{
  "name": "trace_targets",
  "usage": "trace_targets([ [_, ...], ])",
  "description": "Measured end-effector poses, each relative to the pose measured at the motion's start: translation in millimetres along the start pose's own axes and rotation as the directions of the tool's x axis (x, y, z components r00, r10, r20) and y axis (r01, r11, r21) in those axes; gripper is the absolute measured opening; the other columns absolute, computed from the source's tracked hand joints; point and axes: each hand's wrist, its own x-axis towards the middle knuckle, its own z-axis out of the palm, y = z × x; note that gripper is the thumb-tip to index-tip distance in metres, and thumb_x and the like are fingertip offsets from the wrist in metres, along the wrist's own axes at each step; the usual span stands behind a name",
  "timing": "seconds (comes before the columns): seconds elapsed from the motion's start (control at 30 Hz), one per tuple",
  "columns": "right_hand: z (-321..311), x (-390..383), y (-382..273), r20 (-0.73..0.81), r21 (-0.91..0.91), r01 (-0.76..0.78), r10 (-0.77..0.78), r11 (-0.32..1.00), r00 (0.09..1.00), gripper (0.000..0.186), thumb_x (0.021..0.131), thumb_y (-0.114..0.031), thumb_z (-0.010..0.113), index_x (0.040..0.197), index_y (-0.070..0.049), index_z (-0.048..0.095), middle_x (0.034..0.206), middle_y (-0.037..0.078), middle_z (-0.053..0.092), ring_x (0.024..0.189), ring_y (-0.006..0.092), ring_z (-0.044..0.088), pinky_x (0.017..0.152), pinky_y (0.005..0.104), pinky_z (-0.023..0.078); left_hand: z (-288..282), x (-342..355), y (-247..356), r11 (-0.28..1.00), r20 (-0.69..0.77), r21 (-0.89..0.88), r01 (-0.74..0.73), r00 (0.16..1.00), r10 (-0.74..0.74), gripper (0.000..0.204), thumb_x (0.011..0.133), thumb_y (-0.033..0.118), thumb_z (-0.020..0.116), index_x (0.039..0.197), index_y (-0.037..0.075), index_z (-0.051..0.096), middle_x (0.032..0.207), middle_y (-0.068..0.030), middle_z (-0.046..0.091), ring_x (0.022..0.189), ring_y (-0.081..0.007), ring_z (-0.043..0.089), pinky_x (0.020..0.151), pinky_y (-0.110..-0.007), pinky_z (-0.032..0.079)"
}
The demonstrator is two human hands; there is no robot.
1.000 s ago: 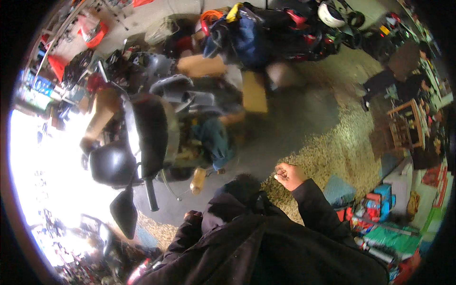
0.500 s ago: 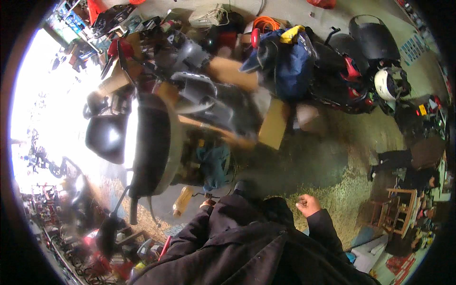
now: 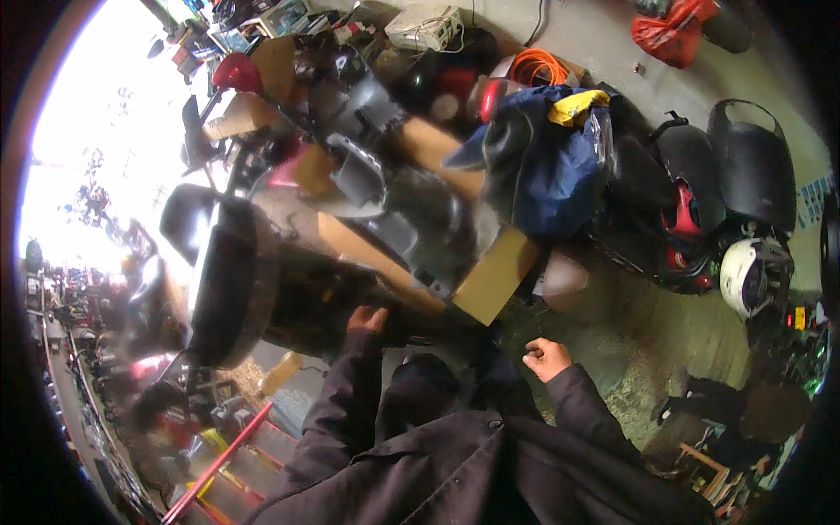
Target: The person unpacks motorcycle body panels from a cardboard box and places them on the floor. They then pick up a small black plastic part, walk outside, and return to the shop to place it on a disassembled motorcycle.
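Note:
My left hand reaches forward beside the dark body of a scooter, its visible fingers extended and slightly apart. Whether the fingertips touch anything is unclear. My right hand hangs before me with fingers curled and thumb pressed toward them. Anything inside that grip is too small to make out. Beyond my hands lies an open cardboard box with black plastic panels heaped in and around it. A yellowish plastic bottle is low on the left, partly blurred.
A blue cloth bag and coiled orange cable lie farther back. At the right stand dark scooters with a black seat and a white helmet. A red metal frame stands lower left. A person in dark clothes is far right.
My view has shifted, bringing the cardboard box and panels nearer. The left hand has moved forward, away from the bottle, alongside the scooter. My right hand stays curled.

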Motion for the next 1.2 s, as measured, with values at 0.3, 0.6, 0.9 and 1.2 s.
trace_targets([
  [0.3,-54.1,45.6,57.2,0.122,-0.11,-0.148,0.161,0.983,0.979,0.034,0.077,-0.021,0.073,0.102,-0.001,0.065,0.083,0.016,0.069,0.078,0.0262,0.068,0.072,0.0363,0.053,75.2,145.4,56.6,0.961,-0.171,0.269,-0.069,0.978,0.119,0.043,0.079,0.036,0.068,0.093,-0.005,0.065,0.078,-0.0129,0.067,0.071,-0.0211,0.063,0.066,-0.033,0.049],
  [0.6,-58.8,62.4,56.2,0.187,-0.222,-0.297,0.339,0.929,0.922,0.035,0.078,-0.016,0.073,0.106,0.001,0.064,0.087,0.018,0.069,0.078,0.0253,0.069,0.071,0.0345,0.054,101.6,258.6,96.0,0.941,-0.339,0.333,0.064,0.939,0.056,0.064,0.075,0.038,0.073,0.116,-0.008,0.055,0.109,-0.0227,0.065,0.103,-0.033,0.063,0.09,-0.037,0.048],
  [0.9,-42.6,104.5,55.0,0.297,-0.232,-0.416,0.471,0.879,0.83,0.039,0.078,-0.017,0.072,0.11,0.002,0.062,0.091,0.019,0.069,0.082,0.025,0.068,0.074,0.0347,0.054,96.7,328.0,98.3,0.898,-0.22,0.439,0.033,0.973,0.072,0.067,0.073,0.034,0.071,0.12,-0.009,0.052,0.112,-0.0285,0.062,0.107,-0.0372,0.06,0.094,-0.039,0.047],
  [1.2,-48.5,215.5,0.6,0.367,-0.2,-0.267,0.325,0.943,0.872,0.035,0.08,-0.015,0.07,0.11,0.003,0.061,0.094,0.018,0.069,0.084,0.0222,0.067,0.076,0.0344,0.053,105.1,340.1,95.4,0.779,-0.288,0.624,-0.056,0.911,0.296,0.018,0.08,0.02,0.058,0.088,0.004,0.061,0.085,-0.0233,0.065,0.083,-0.0427,0.063,0.074,-0.049,0.051],
])
